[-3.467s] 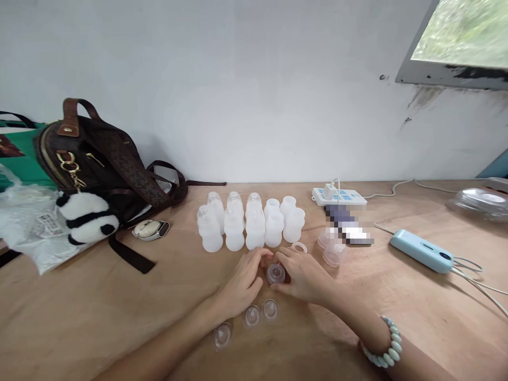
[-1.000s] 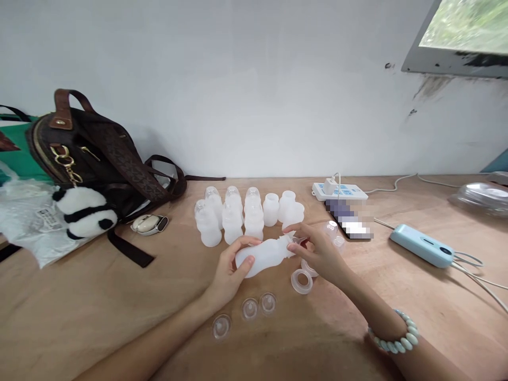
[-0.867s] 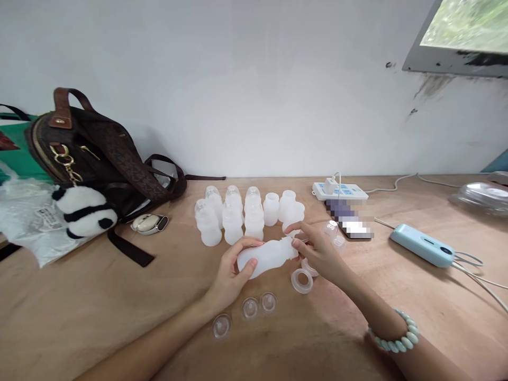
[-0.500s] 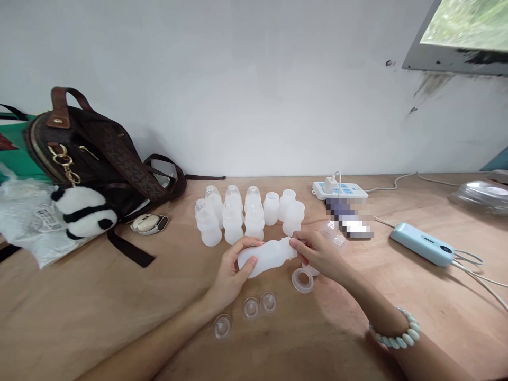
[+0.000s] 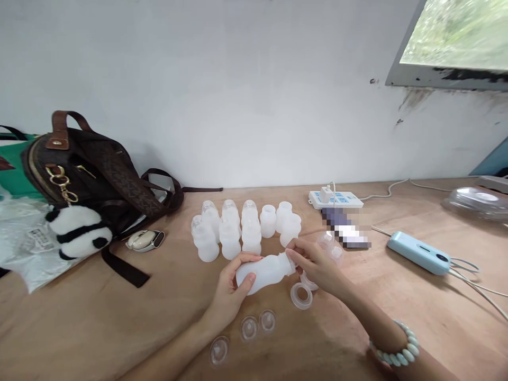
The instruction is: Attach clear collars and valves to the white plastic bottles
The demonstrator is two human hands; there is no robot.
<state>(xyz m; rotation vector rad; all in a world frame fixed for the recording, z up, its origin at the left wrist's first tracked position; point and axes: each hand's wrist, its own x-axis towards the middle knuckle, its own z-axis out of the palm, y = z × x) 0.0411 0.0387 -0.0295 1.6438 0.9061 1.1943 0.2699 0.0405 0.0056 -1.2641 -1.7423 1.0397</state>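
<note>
A frosted white bottle (image 5: pixel 264 272) lies tilted on its side in the air, its neck toward the right. My left hand (image 5: pixel 232 286) is wrapped round its base end, thumb in front. The fingers of my right hand (image 5: pixel 305 259) pinch the neck end, where a small part is mostly hidden by them. Just below the right hand a translucent ring (image 5: pixel 301 296) lies on the table, another partly behind it. Three clear nipples (image 5: pixel 249 328) rest nearer the front edge. Behind the hands stand several capped bottles (image 5: pixel 230 233) and three open ones (image 5: pixel 269 221).
On the wooden table (image 5: pixel 166 307) a dark backpack (image 5: pixel 99 164) with a panda charm and a mouse (image 5: pixel 145 240) sit left. Right are clear domed caps (image 5: pixel 326 241), a power strip (image 5: pixel 335 200), a phone (image 5: pixel 345 227), a blue device (image 5: pixel 418 253) with cables, and plastic packaging (image 5: pixel 478 201).
The view has tilted up a little, so the table items appear lower. Both hands keep hold of the same bottle, with the right fingers slightly shifted at its neck.
</note>
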